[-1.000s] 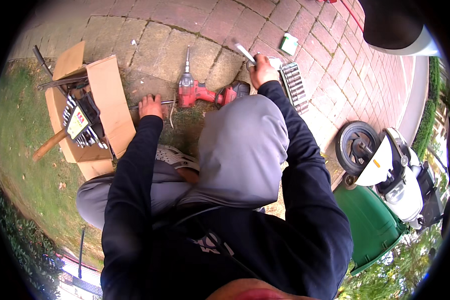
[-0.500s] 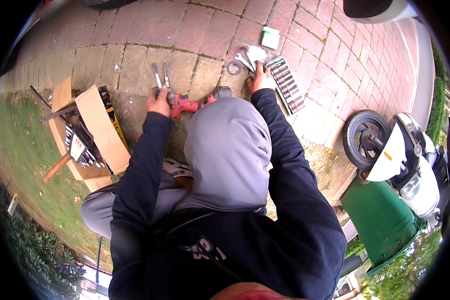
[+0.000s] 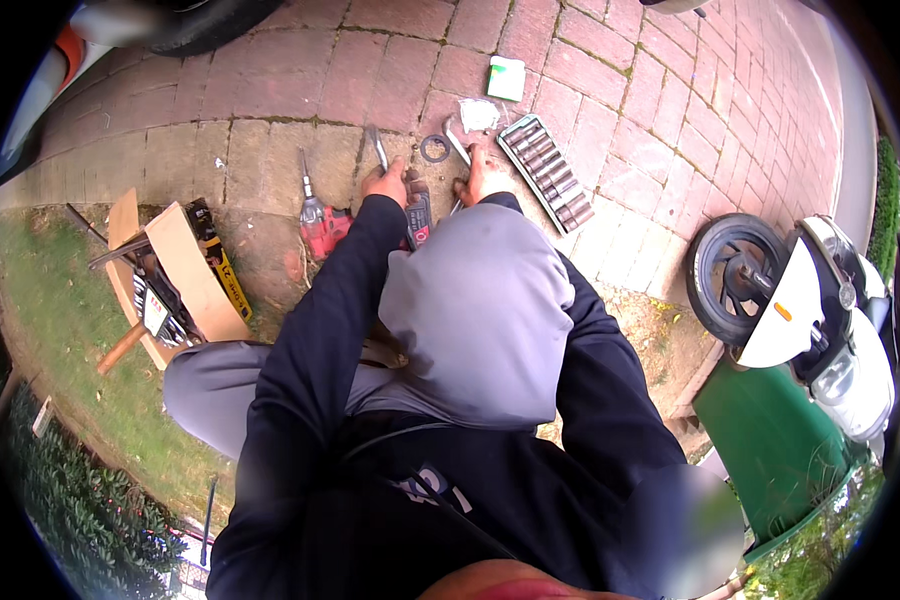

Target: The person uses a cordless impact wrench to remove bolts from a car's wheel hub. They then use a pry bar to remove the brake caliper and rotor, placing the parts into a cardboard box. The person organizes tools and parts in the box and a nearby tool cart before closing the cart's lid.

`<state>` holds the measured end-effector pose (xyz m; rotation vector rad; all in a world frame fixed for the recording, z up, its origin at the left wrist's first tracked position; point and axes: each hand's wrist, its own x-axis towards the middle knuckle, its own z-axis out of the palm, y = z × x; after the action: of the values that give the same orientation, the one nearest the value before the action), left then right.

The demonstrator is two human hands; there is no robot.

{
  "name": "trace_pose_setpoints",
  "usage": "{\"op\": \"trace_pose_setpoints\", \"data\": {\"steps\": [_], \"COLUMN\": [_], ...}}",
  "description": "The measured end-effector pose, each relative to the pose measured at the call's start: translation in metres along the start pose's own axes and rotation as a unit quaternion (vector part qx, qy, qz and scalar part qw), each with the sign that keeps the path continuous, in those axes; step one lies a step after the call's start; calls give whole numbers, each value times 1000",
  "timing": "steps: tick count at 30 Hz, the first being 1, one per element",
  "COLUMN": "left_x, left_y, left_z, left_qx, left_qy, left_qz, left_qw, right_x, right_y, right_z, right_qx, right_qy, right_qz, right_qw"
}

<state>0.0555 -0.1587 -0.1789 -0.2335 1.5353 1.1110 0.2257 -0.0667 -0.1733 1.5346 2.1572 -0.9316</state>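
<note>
My left hand (image 3: 386, 183) is closed on a silver-shafted tool (image 3: 378, 148), just above the battery of a red power driver (image 3: 326, 230) lying on the paving. My right hand (image 3: 483, 175) is closed round a silver wrench (image 3: 455, 138) beside a tray of steel sockets (image 3: 546, 172). A dark ring (image 3: 434, 148) rests between the two tools, with a white packet (image 3: 479, 114) above it. Farther up lies a small green-and-white box (image 3: 506, 78). My grey-covered knee hides part of the driver and of my right wrist.
An open cardboard box of tools (image 3: 200, 265) stands on grass (image 3: 55, 280) at the left. A white scooter (image 3: 840, 370) with a detached-looking wheel (image 3: 730, 275) and a green bin (image 3: 770, 450) are at the right. Another tyre (image 3: 205, 30) shows at the top left.
My left hand has moved rightward, first picking up a tool, and now sits near my right hand, which has shifted slightly down. The view has turned, bringing the upper-left tyre further in.
</note>
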Motion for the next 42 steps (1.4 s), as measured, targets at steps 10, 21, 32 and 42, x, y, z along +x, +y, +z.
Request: {"op": "trace_pose_setpoints", "data": {"steps": [10,21,32,42], "left_x": [-31,-59,-126,-276], "left_y": [-19,-13,169,239], "left_z": [0,12,-82,-456], "left_qx": [-49,24,-207,-19], "left_qy": [16,20,89,382], "left_qz": [20,36,317,399], "left_qw": [998,999,921,833], "right_x": [-23,-3,20,10], "right_y": [-15,9,4,-9], "right_z": [21,57,35,36], "right_qx": [-87,-90,-125,-122], "right_qy": [-64,-20,95,98], "right_qz": [15,-73,-73,-35], "right_qw": [994,993,985,987]}}
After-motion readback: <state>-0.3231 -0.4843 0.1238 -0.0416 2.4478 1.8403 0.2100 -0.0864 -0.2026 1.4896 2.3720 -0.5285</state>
